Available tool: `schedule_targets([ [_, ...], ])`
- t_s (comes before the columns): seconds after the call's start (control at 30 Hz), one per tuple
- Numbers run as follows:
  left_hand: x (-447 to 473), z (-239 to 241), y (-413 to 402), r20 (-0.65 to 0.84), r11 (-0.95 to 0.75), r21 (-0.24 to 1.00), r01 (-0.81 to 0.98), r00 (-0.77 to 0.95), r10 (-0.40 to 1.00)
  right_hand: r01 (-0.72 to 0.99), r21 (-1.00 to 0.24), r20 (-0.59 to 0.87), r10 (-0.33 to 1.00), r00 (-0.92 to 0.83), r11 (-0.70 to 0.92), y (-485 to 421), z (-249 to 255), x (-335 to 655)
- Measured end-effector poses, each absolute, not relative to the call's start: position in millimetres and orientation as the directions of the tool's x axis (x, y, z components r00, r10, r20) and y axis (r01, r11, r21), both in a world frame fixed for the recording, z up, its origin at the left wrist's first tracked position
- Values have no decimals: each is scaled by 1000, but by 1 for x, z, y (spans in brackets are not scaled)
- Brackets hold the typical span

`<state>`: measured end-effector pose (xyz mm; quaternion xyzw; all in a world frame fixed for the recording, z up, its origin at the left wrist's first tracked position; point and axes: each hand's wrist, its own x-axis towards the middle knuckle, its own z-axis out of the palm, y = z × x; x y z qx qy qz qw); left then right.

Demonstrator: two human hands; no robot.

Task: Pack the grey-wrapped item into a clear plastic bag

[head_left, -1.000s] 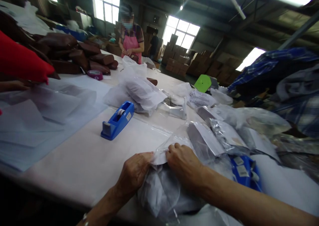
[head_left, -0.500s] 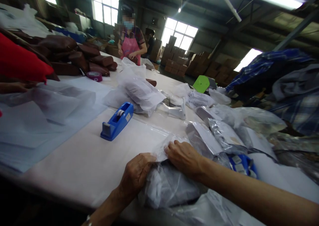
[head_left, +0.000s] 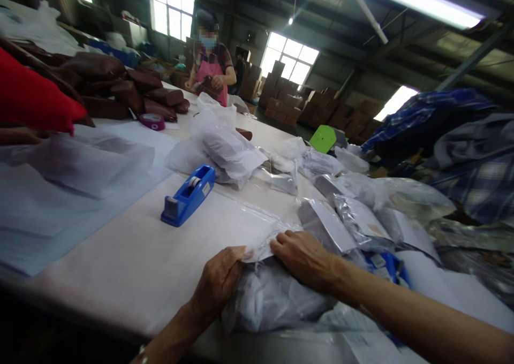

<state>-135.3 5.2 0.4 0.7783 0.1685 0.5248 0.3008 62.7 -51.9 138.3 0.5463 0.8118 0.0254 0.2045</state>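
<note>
A clear plastic bag (head_left: 277,300) with a white-wrapped bundle inside lies at the table's near edge. My left hand (head_left: 220,275) pinches the left end of its gathered top edge between thumb and fingers. Closed over the same edge, a little to the right, is my right hand (head_left: 301,254); its fingertips press on the plastic. Crumpled film shows between the two hands. What the bundle contains is hidden by the wrapping. A blue tape dispenser (head_left: 188,195) stands on the table beyond my left hand.
Packed bags (head_left: 327,225) crowd the right side, with a second blue dispenser (head_left: 387,267) among them. Translucent sheets (head_left: 60,192) cover the left. Brown pouches (head_left: 128,93) are heaped behind a purple tape roll (head_left: 152,121). A person in a pink apron (head_left: 211,69) stands across the table; a red sleeve (head_left: 36,96) is at left.
My right hand has shifted slightly right and lies flatter on the bag's edge. The plastic between my hands is drawn straighter. The person across now holds up a brown item.
</note>
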Motion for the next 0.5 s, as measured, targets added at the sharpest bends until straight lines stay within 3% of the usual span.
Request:
schedule_targets([
  [0.1,-134,0,3,696,-748,663,-40,400,596,866,265,-349,879,-324,424,-54,142,70],
  [0.3,-130,6,-1,645,-670,739,-74,369,670,903,385,-428,904,-11,193,-62,145,56],
  [0.4,-133,6,1,578,-578,805,-138,406,708,932,336,-460,887,34,139,-64,152,53],
  [0.5,-140,3,7,430,-400,900,-172,497,754,969,207,-454,891,-26,133,-68,160,62],
])
